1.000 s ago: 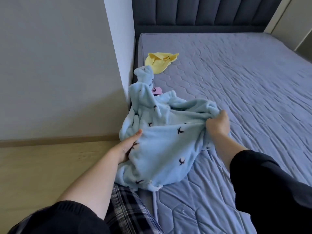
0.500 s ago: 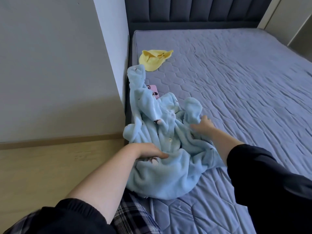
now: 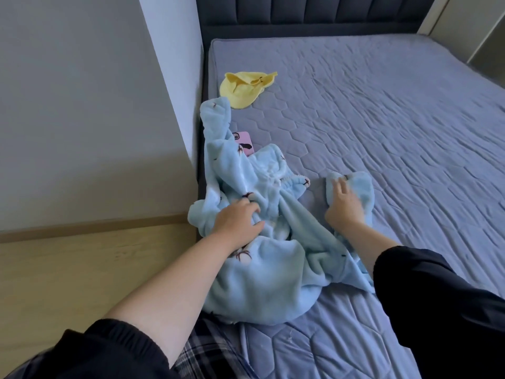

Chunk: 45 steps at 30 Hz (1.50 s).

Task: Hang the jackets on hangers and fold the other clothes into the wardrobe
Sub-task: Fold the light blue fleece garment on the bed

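Right hand [image 3: 345,205] has drawn one sleeve [image 3: 360,187] away from the blue fleece garment [image 3: 262,283]; its grip is unclear. Left hand [image 3: 237,222] fingers clamp the garment. Folding appears barely begun.

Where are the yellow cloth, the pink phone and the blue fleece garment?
yellow cloth [image 3: 240,90], head view, its flat middle
pink phone [image 3: 244,141], head view, its exposed back
blue fleece garment [image 3: 259,291], head view, bunched lower part
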Each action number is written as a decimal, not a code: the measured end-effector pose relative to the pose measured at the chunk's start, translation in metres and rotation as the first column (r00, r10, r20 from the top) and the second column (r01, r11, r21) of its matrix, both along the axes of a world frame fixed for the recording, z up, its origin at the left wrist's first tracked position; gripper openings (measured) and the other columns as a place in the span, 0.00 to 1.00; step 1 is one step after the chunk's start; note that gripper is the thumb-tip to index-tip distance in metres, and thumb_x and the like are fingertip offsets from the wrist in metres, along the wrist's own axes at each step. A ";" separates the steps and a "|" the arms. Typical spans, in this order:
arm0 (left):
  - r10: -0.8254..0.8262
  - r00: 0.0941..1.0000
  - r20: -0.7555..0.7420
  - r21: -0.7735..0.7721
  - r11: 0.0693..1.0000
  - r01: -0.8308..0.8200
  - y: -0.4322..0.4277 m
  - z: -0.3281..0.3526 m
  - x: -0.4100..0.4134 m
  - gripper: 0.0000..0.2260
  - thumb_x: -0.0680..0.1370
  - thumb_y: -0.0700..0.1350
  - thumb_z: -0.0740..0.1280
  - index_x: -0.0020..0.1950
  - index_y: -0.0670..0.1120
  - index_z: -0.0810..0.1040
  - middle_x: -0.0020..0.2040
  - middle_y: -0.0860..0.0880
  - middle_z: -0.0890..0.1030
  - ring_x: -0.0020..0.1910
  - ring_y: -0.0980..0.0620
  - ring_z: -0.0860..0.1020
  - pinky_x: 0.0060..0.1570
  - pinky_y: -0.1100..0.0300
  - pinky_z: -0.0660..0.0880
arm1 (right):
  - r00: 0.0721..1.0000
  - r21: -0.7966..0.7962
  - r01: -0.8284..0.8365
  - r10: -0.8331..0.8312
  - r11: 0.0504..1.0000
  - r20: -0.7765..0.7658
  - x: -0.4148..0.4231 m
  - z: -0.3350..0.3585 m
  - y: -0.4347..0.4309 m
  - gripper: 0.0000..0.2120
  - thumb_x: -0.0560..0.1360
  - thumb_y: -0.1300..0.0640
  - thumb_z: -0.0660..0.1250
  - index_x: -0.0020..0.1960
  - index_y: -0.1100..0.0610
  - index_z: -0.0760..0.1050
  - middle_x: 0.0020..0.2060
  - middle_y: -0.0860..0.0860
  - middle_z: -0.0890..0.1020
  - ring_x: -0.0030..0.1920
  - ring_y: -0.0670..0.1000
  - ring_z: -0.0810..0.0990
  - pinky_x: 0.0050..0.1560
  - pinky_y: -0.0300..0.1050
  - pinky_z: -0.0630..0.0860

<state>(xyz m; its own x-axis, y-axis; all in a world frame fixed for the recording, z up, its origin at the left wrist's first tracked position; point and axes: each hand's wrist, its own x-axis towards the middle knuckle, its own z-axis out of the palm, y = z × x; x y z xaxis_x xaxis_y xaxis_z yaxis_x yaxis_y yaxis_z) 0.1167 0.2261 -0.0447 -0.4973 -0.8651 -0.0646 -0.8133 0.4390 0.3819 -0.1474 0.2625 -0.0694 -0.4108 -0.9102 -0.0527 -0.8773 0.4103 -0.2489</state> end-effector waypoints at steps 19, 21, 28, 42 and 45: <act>0.023 0.998 -0.062 0.456 0.890 0.008 -0.021 0.001 -0.006 0.12 0.76 0.41 0.61 0.57 0.48 0.77 0.57 0.48 0.79 0.52 0.51 0.74 0.48 0.61 0.69 | 0.098 0.245 0.279 -0.281 0.928 0.955 0.095 0.024 -0.052 0.15 0.73 0.55 0.69 0.56 0.62 0.77 0.48 0.59 0.84 0.47 0.57 0.83 0.54 0.51 0.79; 0.142 0.973 -0.182 0.406 0.912 -0.057 -0.025 0.015 -0.002 0.13 0.76 0.40 0.61 0.56 0.50 0.80 0.55 0.50 0.81 0.54 0.51 0.76 0.49 0.61 0.70 | 0.122 0.173 0.264 -0.211 0.949 0.970 0.101 0.054 -0.055 0.09 0.75 0.60 0.66 0.53 0.64 0.76 0.44 0.60 0.82 0.42 0.56 0.81 0.46 0.47 0.79; 0.231 0.759 -0.608 -0.264 0.843 -0.468 -0.059 0.115 0.023 0.04 0.73 0.40 0.65 0.40 0.42 0.78 0.43 0.49 0.78 0.49 0.47 0.73 0.41 0.64 0.63 | 0.027 -0.087 0.205 0.083 0.975 0.996 0.109 0.189 -0.053 0.10 0.74 0.66 0.56 0.40 0.62 0.75 0.26 0.54 0.79 0.26 0.52 0.78 0.30 0.38 0.75; 0.065 0.688 -0.723 0.334 0.904 0.266 -0.071 0.373 0.046 0.33 0.66 0.62 0.74 0.64 0.44 0.76 0.61 0.47 0.81 0.60 0.51 0.79 0.61 0.56 0.73 | 0.073 -0.561 0.153 0.557 0.814 0.828 0.113 0.426 -0.044 0.12 0.74 0.69 0.53 0.45 0.62 0.74 0.30 0.55 0.78 0.31 0.53 0.79 0.35 0.44 0.79; -0.046 0.610 -0.791 0.181 0.935 0.306 -0.064 0.419 0.046 0.26 0.68 0.50 0.74 0.65 0.44 0.75 0.60 0.46 0.81 0.61 0.48 0.78 0.59 0.56 0.75 | 0.184 -0.676 0.135 0.652 0.724 0.736 0.109 0.464 -0.045 0.13 0.74 0.71 0.55 0.47 0.61 0.76 0.37 0.58 0.78 0.37 0.56 0.79 0.42 0.49 0.79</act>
